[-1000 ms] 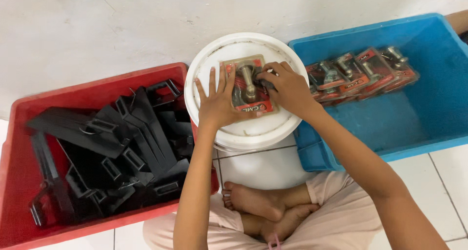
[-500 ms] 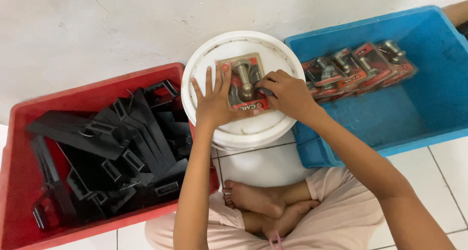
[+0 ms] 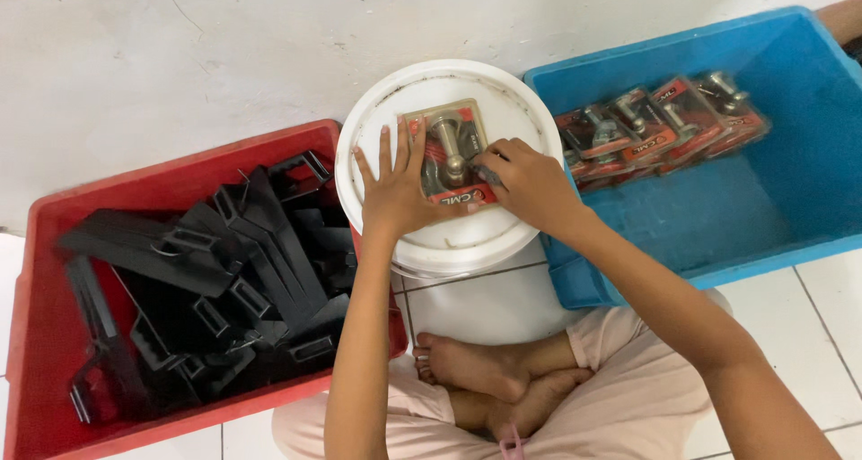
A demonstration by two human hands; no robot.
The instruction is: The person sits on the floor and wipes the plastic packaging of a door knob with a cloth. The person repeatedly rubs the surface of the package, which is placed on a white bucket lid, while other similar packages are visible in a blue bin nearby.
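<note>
A blister pack (image 3: 449, 155) with a metal knob on a red card lies on top of a white round bucket lid (image 3: 458, 236). My left hand (image 3: 392, 186) lies flat on the pack's left edge, fingers spread, pressing it down. My right hand (image 3: 530, 184) grips the pack's right edge with curled fingers. Both forearms reach up from the bottom of the view.
A red bin (image 3: 36, 334) at the left holds several black plastic frames (image 3: 224, 271). A blue bin (image 3: 808, 200) at the right holds a row of the same blister packs (image 3: 660, 119). My crossed feet (image 3: 485, 370) rest on white floor tiles below the bucket.
The pack and both hands stay on the lid. My right hand has slid down along the pack's right edge. The camera has shifted slightly.
</note>
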